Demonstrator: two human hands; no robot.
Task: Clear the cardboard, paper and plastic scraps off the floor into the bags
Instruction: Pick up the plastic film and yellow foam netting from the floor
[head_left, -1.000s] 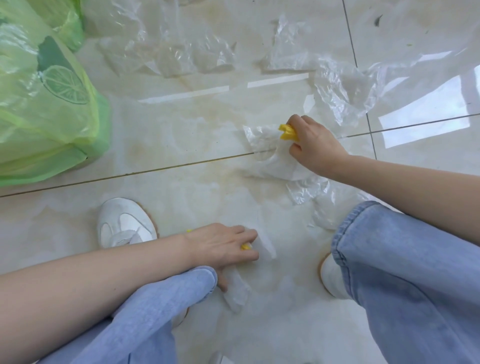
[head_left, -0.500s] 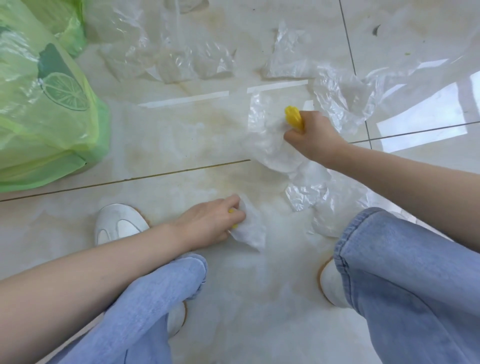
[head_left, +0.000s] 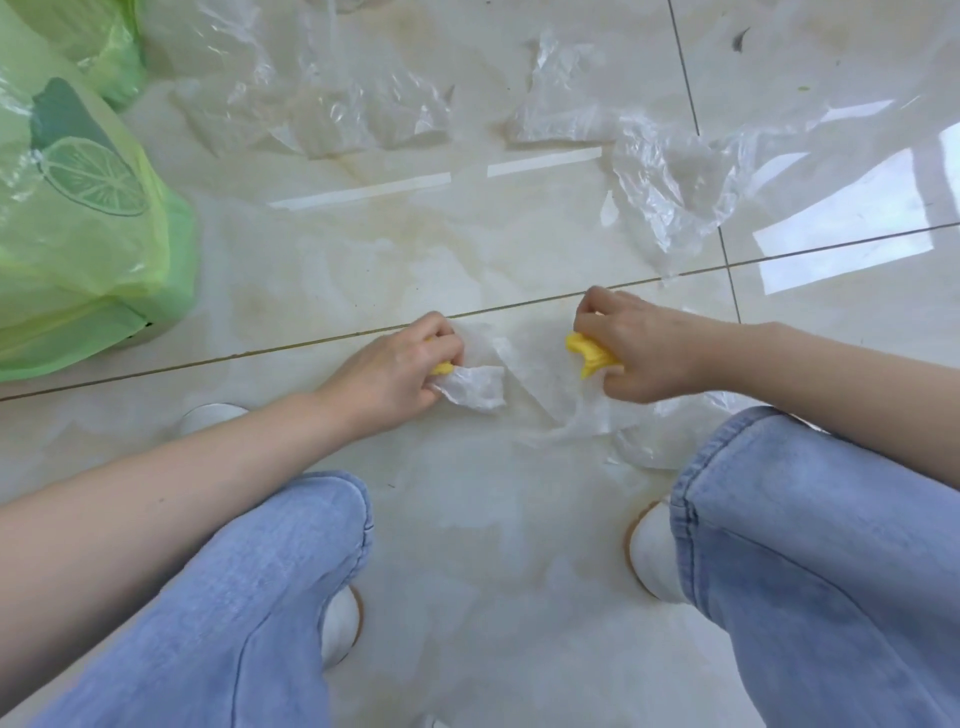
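Both hands drawn closer together, left hand (head_left: 400, 371) clutching white plastic scrap (head_left: 475, 387), right hand (head_left: 636, 351) clutching yellow scrap (head_left: 589, 353), glossy cream tiled floor (head_left: 322, 270), green bag (head_left: 88, 223) at left.

Single head-worn wide-angle view, looking steeply down, close over knees and tiled floor (head_left: 322, 270)

Floor: glossy cream tiles (head_left: 322, 270) with thin dark grout lines (light is reflected at the right).
Far left: green plastic bag (head_left: 78, 234) with a lemon print, standing on the tiles.
Far side: clear plastic scraps (head_left: 363, 114) lying crumpled, more (head_left: 670, 192) toward the right.
Near: two white shoes (head_left: 652, 556).
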